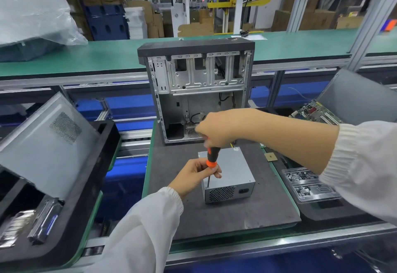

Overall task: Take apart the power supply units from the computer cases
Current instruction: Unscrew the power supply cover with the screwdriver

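A grey power supply unit [231,171] lies on the dark mat [236,214], its vent grille and socket facing me. Behind it stands an open computer case [198,92], empty in its lower bay. A screwdriver [211,159] with a black and orange handle stands upright, its tip on the unit's top near-left corner. My right hand [217,130] grips the top of the handle. My left hand [198,174] pinches the orange collar and shaft lower down.
A grey side panel [49,139] leans in a black tray on the left, with drives [43,223] below it. On the right are a clear tray of parts [309,184], a small chip [270,156], a motherboard [315,112] and another panel [361,98]. A green conveyor belt [107,55] runs behind.
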